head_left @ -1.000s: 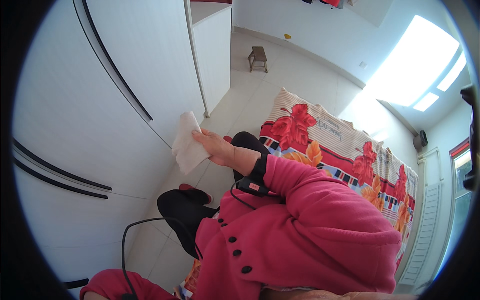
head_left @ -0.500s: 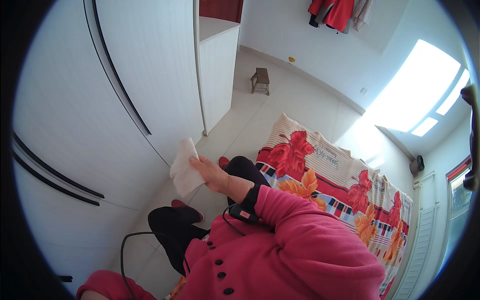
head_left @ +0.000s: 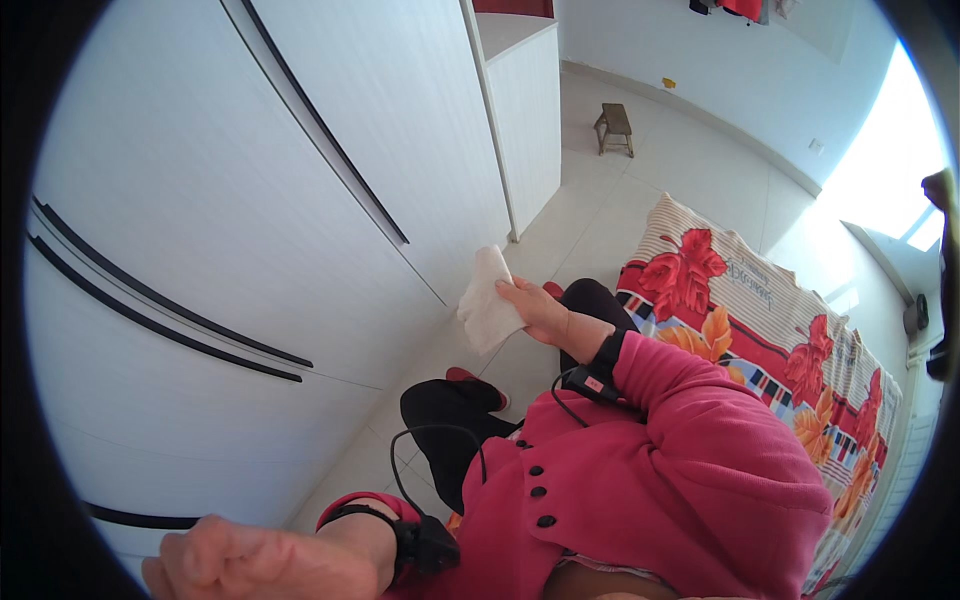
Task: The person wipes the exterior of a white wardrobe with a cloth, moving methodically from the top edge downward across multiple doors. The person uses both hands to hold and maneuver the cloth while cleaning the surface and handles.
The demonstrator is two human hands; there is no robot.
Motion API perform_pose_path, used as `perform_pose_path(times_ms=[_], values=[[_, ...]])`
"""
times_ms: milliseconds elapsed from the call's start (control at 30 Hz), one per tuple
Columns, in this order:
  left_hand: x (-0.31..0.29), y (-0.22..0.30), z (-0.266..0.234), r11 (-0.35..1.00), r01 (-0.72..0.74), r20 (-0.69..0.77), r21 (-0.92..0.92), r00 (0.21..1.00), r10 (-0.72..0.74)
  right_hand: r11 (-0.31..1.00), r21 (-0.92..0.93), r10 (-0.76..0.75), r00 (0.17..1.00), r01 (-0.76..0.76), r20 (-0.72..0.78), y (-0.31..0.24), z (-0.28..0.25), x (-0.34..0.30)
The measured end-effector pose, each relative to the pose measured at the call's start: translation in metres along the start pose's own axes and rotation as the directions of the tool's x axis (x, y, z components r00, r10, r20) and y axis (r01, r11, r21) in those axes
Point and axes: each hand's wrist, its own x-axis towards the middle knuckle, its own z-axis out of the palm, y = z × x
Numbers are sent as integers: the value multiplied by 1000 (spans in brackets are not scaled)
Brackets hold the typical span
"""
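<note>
In my right hand is a folded white cloth, pinched with the thumb on top. It hangs in front of the white wardrobe's lower part, above the floor. At the lower left, close to the view, my left hand is raised with its fingers curled in. Nothing shows in those fingers, though the lower edge cuts off part of the hand. Each wrist wears a black band with a small black box, and a black cable loops between the arms.
The white wardrobe with long black handles stands along my left. To the right is a bed with a flowered, striped cover. A small wooden stool stands on the tiled floor by the far wall. My bent legs are below me.
My left hand has come up into view at the lower left. The view has swung left, showing more of the wardrobe. The white cloth stays in my right hand.
</note>
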Motion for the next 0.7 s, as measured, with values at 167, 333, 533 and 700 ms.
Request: perform_pose_path(times_ms=[167,333,533,700], values=[[-30,-20,13,825,560,219,-79,817,-534,1000,-3,26,1000,-26,7,0,0,2],[-30,-24,4,902,425,252,-78,884,-394,998,14,64,998,-65,24,5,-4,1],[-17,-30,-3,997,60,312,-52,949,-41,995,-28,97,995,-98,-23,7,-1,3],[10,-41,-3,678,-718,394,-158,583,710,995,-34,89,996,-90,-27,15,0,8]])
